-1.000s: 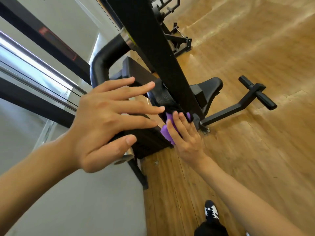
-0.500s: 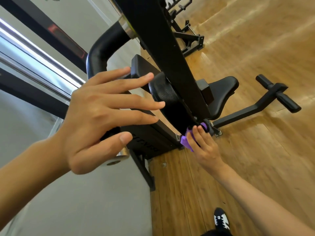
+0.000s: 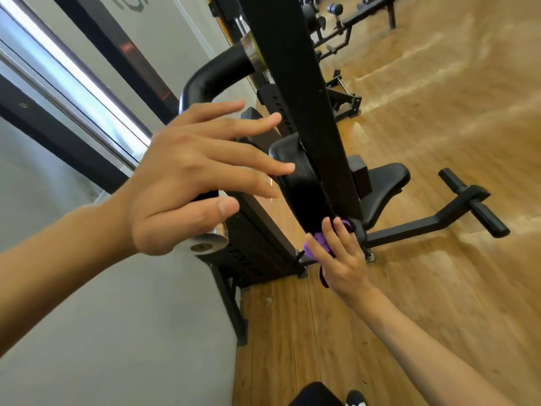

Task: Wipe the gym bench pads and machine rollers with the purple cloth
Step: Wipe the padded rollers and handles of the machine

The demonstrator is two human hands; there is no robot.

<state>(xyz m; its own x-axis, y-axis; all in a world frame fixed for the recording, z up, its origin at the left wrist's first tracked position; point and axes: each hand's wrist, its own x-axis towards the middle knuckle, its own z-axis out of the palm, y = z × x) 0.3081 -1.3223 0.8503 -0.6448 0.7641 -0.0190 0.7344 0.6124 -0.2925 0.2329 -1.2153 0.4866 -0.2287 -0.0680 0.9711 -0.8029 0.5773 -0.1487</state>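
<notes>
The right hand (image 3: 339, 259) lays straight fingers over the cloth (image 3: 317, 240), pressing it against the lower end of the pad (image 3: 304, 183), just beside the post (image 3: 307, 92). The left hand (image 3: 187, 177) hovers open, fingers spread, holding nothing.

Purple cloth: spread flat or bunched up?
Bunched. The purple cloth shows as a crumpled wad under the right hand, pressed at the lower end of the black back pad.
</notes>
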